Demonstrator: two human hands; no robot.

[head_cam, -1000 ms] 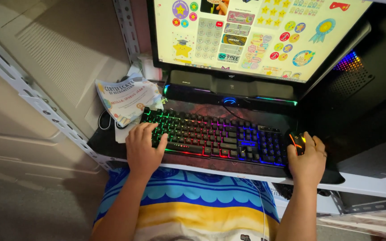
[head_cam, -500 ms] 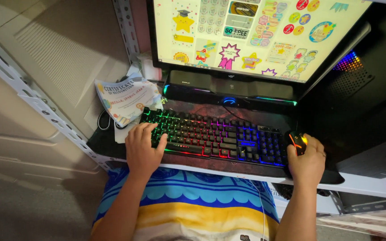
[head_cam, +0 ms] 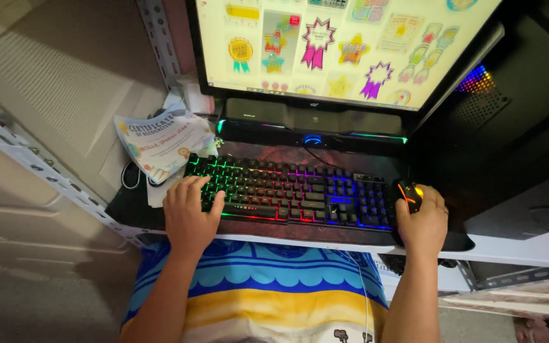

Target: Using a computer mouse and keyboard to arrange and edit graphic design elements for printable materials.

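My left hand (head_cam: 187, 215) rests flat on the left end of a black keyboard (head_cam: 293, 192) whose keys glow green, red and blue. My right hand (head_cam: 424, 219) wraps around a black mouse (head_cam: 408, 192) with orange and red lights, just right of the keyboard. Above them a monitor (head_cam: 344, 47) shows a pale yellow page of coloured badge, ribbon and star pictures. A dark speaker bar (head_cam: 312, 127) with a blue light lies under the screen.
A curled printed paper sheet (head_cam: 160, 143) lies left of the keyboard on the dark desk mat (head_cam: 128, 203). A black computer case (head_cam: 509, 133) with coloured lights stands at the right. A white perforated metal frame (head_cam: 39, 171) runs along the left. My lap is covered by a blue and yellow garment.
The page on the monitor has scrolled, so different badge pictures show. Both hands stay in place on keyboard and mouse.
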